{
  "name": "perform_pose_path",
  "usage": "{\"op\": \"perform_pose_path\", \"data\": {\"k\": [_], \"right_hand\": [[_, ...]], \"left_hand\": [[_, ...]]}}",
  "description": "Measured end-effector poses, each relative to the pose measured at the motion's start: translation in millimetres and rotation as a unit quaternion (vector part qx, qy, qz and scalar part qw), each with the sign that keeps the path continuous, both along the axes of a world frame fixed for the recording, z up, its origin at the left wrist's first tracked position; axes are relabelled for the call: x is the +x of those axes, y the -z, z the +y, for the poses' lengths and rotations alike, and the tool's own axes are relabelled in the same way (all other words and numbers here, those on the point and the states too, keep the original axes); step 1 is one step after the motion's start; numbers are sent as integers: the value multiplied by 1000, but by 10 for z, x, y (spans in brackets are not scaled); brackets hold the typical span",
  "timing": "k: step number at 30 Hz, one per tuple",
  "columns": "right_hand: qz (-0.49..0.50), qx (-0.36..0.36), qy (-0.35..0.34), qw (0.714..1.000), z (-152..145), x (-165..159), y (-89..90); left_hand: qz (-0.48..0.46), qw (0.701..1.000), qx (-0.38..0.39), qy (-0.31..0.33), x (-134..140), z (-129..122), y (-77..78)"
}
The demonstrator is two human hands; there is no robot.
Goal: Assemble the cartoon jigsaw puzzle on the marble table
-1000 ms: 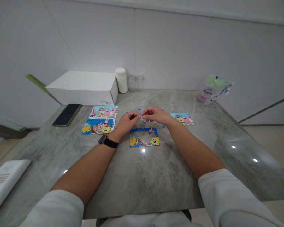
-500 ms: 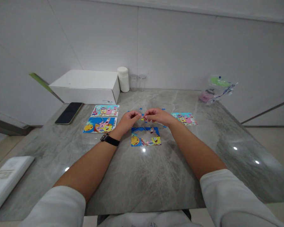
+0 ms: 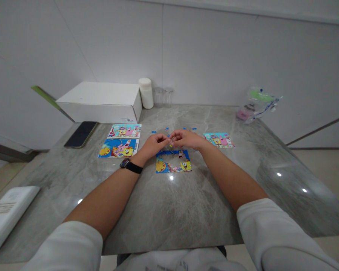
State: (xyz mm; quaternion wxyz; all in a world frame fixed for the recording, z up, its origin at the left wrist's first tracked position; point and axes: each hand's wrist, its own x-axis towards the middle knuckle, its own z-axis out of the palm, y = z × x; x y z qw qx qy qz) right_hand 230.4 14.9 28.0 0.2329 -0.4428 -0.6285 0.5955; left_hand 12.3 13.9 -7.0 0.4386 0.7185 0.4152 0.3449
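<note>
My left hand point(image 3: 154, 146) and my right hand point(image 3: 187, 139) meet fingertip to fingertip over the table, both closed in a pinch. A small puzzle piece point(image 3: 171, 139), mostly covered by the fingers, is held between them. Just below lies a partly assembled jigsaw puzzle point(image 3: 161, 166) with a gap in its middle and a blue and yellow cartoon picture around it. Loose blue puzzle pieces point(image 3: 194, 129) are scattered behind the hands, some of them hidden. Left of my left hand is a printed cartoon picture card point(image 3: 118, 148), with another cartoon card point(image 3: 125, 131) touching its top.
A third cartoon picture point(image 3: 219, 140) lies to the right. A phone point(image 3: 81, 134), white box point(image 3: 98, 103), white bottle point(image 3: 146, 93) and clear glasses point(image 3: 168, 98) stand farther back. At the back right is a plastic bag point(image 3: 258, 105); a white device point(image 3: 12, 214) sits at the left edge.
My hands have come closer together and slightly nearer the partly assembled puzzle, uncovering more loose pieces behind them. The view has shifted a little.
</note>
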Motion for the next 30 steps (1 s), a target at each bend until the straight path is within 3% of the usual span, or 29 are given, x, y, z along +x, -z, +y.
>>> {"op": "perform_pose_path", "data": {"k": [13,18,21,23,26,30], "right_hand": [[-64,19,-22,998,-23,35,-32],[-131,61,-41,989,-41,211,-187],[-150,79,-38,985,-92,336,-249],[-148,87,-33,985,-155,407,-249],[-107,96,-2,990,-285,474,-167],[-71,133,60,987,-466,482,83]], "left_hand": [[43,998,36,8,-10,-39,-39],[41,993,111,-31,-7,-165,-372],[80,983,163,-16,25,-309,-621],[135,969,205,19,54,-430,-699],[240,924,277,109,88,-655,-629],[315,884,315,143,96,-975,-334]]}}
